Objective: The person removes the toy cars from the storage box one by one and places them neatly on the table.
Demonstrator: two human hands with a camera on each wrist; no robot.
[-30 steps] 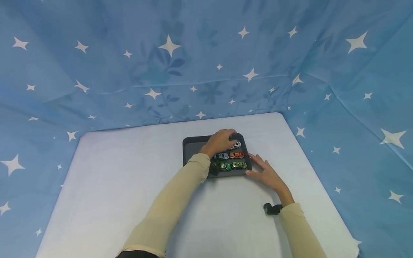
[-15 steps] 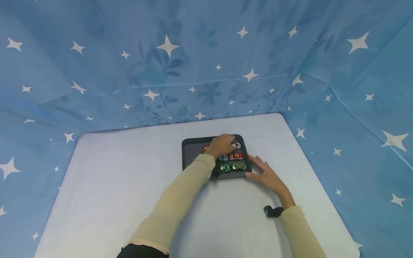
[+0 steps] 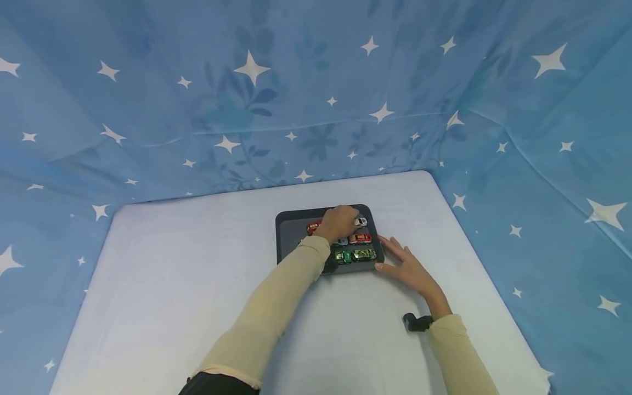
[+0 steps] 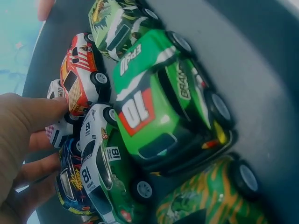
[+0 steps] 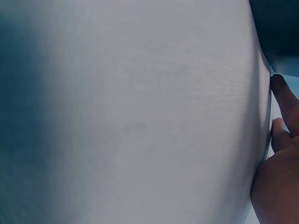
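The right hand (image 3: 411, 274), fingers spread, touched the tray (image 3: 291, 236) on its right. The green car (image 3: 343, 257) stood by its near wall. Farther in, the left hand (image 3: 339, 221), shifted rightward, pinched the white car (image 3: 361, 222), baring a red car (image 3: 313, 226); the tray's far row looked lined up.

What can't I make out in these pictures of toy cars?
Head view: part of the tray, behind the left sleeve.
Left wrist: whether the left grip pinches the white car, partly behind the red car.
Left wrist: the striped green car, cut by the bottom edge.
Right wrist: right grip, cut off by the edge.
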